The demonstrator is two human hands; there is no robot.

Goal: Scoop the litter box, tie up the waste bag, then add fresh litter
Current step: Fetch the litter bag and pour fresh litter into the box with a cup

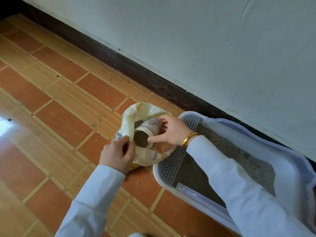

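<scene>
A cream-yellow litter bag (pixel 136 115) stands open on the tiled floor, left of the litter box. My left hand (pixel 118 153) pinches the bag's near rim and holds the mouth open. Inside the mouth, my right hand (pixel 172 131) grips a pale cup (pixel 150 128) lying on its side, full of dark green-grey litter pellets. The white litter box (pixel 172 182) sits along the wall, with a grey grid step (pixel 172 164) at its left end and grey litter (pixel 239 156) in the pan. My right sleeve covers part of the pan.
A dark skirting board (pixel 136 69) runs along the white wall behind the box. Loose litter pellets (pixel 95 124) are scattered over the orange tiled floor. A gold bracelet (pixel 189 138) is on my right wrist.
</scene>
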